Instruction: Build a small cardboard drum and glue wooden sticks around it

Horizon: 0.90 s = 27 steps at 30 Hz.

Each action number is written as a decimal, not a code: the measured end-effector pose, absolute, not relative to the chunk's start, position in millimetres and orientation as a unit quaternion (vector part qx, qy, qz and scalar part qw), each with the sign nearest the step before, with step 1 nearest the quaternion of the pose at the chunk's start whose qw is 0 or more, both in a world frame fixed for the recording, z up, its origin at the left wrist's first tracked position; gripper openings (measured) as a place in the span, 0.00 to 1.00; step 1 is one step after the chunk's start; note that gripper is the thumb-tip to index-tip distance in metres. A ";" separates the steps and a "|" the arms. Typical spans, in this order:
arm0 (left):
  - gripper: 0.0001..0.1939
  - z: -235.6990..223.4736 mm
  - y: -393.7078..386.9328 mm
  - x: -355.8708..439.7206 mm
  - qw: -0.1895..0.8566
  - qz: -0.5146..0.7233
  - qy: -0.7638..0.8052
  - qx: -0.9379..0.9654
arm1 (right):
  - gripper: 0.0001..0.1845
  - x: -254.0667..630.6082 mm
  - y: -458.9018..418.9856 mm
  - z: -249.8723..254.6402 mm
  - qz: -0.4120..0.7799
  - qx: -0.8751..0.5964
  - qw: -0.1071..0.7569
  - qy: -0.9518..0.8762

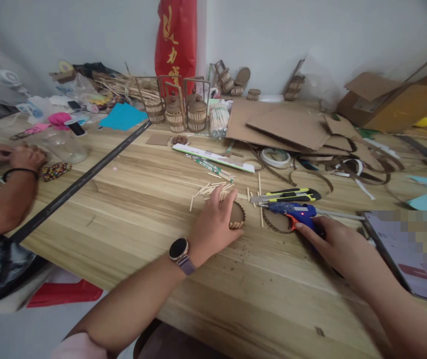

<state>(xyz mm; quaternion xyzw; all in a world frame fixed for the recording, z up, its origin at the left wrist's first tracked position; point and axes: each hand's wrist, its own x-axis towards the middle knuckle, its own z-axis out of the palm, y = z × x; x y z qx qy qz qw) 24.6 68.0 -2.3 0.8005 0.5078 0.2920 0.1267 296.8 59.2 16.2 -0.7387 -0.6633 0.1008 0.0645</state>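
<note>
My left hand [213, 227], with a watch at the wrist, curls around a small round cardboard base [238, 212] lying on the table. Its fingers reach over the far side and the thumb lies along the near rim, where short sticks [237, 225] stand. Loose cut sticks [210, 188] are scattered just beyond those fingers. My right hand [335, 239] is closed on a blue glue gun [301, 213], thumb near its orange trigger, with a red light glowing on its side. The nozzle points left, beside a utility knife [290, 194]. Partly under the gun is a second cardboard ring [277, 227].
Finished small stick baskets [196, 115] stand at the back. Cardboard sheets [281, 124], tape rolls [275, 157] and brown strips fill the back right. A phone [396, 254] lies right. Another person's hands [26, 157] work at the left, past a dark strip [86, 177].
</note>
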 end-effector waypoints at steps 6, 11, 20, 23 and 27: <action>0.45 -2.0 67.0 25.1 0.123 0.287 0.513 0.800 | 0.23 292.3 62.9 25.9 0.156 -0.752 0.090 -0.634; 0.44 -2.3 67.6 24.3 0.132 0.287 0.515 0.797 | 0.27 290.7 59.1 33.6 0.211 -0.747 0.179 -0.604; 0.43 -2.8 68.7 23.5 0.139 0.286 0.520 0.792 | 0.20 269.5 41.9 16.3 0.558 -0.560 0.432 -0.433; 0.43 -3.2 68.6 23.5 0.139 0.290 0.520 0.792 | 0.16 269.4 41.1 10.1 0.588 -0.527 0.404 -0.461; 0.44 -3.0 68.2 23.5 0.136 0.286 0.519 0.794 | 0.18 270.9 40.7 7.7 0.580 -0.525 0.366 -0.505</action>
